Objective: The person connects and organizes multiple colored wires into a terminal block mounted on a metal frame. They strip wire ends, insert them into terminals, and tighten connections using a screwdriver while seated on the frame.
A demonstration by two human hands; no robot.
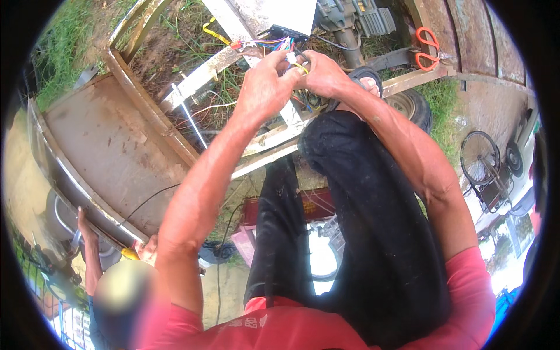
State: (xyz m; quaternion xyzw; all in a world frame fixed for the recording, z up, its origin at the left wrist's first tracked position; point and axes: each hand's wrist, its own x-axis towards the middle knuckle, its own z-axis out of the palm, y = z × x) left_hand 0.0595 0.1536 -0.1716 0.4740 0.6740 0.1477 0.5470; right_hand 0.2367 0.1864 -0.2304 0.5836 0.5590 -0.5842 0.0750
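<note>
My left hand (269, 86) is closed in a pinch at a white plug connector (291, 57) with thin wires. Close against it, my right hand (324, 74) is closed on a black cable (302, 56). A short yellow wire (301, 67) shows between the two hands. Just beyond the fingers, a bundle of coloured wires (284, 44) runs to a black box (289, 33) lying by a white panel (286, 14). My fingertips are partly hidden among the wires.
Orange-handled scissors (427, 49) rest on the rusty frame at right, near a motor (373, 21) and a tyre (424, 109). A thin metal rod (189, 115) leans on the frame at left. Another person's arm (88, 251) reaches toward the brown metal panel (108, 134).
</note>
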